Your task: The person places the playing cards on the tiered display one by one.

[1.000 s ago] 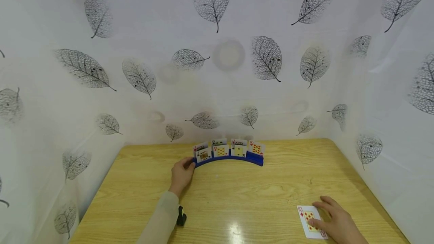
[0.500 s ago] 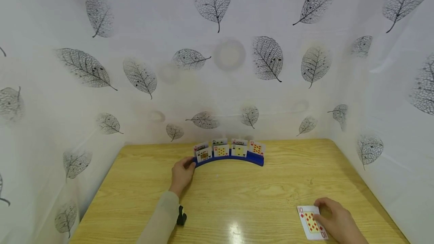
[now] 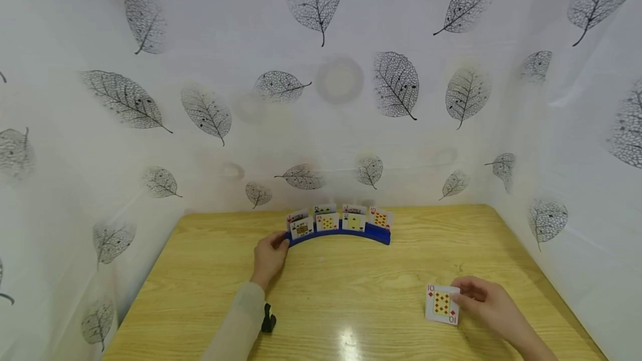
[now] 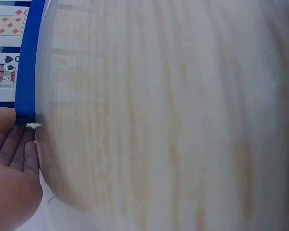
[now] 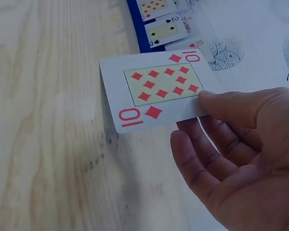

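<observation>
My right hand (image 3: 490,304) pinches a ten of diamonds playing card (image 3: 441,305) by one edge, thumb on its face and fingers beneath, as the right wrist view shows. The card is raised over the table, face up. At the back, my left hand (image 3: 268,258) grips the left end of a curved blue card holder (image 3: 328,233) between thumb and fingers. Several cards stand upright in the holder in two rows. Among them are a queen of spades (image 4: 2,77) in front at the left and a ten of hearts (image 3: 379,219) in the back row at the right.
A small black object (image 3: 268,319) lies on the wooden table (image 3: 371,294) beside my left forearm. A white curtain (image 3: 321,144) printed with leaves hangs behind and along both sides of the table.
The ten of diamonds was flat on the table under my right fingers. Now it is pinched, lifted and shifted forward and left. My left hand has stayed at the holder's end.
</observation>
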Tool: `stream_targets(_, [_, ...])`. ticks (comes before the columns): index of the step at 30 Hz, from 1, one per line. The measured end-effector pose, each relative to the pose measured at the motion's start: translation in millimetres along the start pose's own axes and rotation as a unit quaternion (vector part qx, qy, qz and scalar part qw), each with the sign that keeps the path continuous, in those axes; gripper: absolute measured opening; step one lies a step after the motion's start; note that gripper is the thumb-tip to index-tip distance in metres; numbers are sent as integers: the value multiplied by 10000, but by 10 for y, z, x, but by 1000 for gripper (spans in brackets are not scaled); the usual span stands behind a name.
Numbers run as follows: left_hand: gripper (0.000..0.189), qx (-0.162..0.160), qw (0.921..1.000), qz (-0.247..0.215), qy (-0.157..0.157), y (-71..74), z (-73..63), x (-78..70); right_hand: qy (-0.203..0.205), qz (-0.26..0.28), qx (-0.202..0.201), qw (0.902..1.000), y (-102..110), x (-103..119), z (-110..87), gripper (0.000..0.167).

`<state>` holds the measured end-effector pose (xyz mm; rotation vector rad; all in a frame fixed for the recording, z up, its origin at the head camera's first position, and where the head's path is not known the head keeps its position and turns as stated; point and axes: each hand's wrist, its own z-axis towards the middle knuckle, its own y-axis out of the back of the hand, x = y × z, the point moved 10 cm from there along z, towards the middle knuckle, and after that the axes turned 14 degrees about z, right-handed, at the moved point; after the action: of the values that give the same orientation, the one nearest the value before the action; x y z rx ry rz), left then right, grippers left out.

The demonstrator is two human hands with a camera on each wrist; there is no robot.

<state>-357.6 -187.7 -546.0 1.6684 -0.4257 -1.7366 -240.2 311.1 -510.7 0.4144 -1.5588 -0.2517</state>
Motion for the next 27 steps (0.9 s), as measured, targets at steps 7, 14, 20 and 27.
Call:
stream_targets(7, [29, -3, 10000, 14, -18, 12, 4, -16, 81, 213, -328, 9992, -74, 220, 135, 30])
stream_targets(14, [28, -28, 10000, 24, -15, 22, -13, -29, 657, 242, -547, 9960, -185, 472, 298, 25])
stream_targets(20, [27, -23, 10000, 39, 12, 35, -32, -41, 957, 111, -723, 9927, -265, 592, 439, 21])
stream_targets(27, [27, -35, 10000, 71, -42, 38, -31, -56, 1339, 87, -883, 9870, -353, 698, 561, 16])
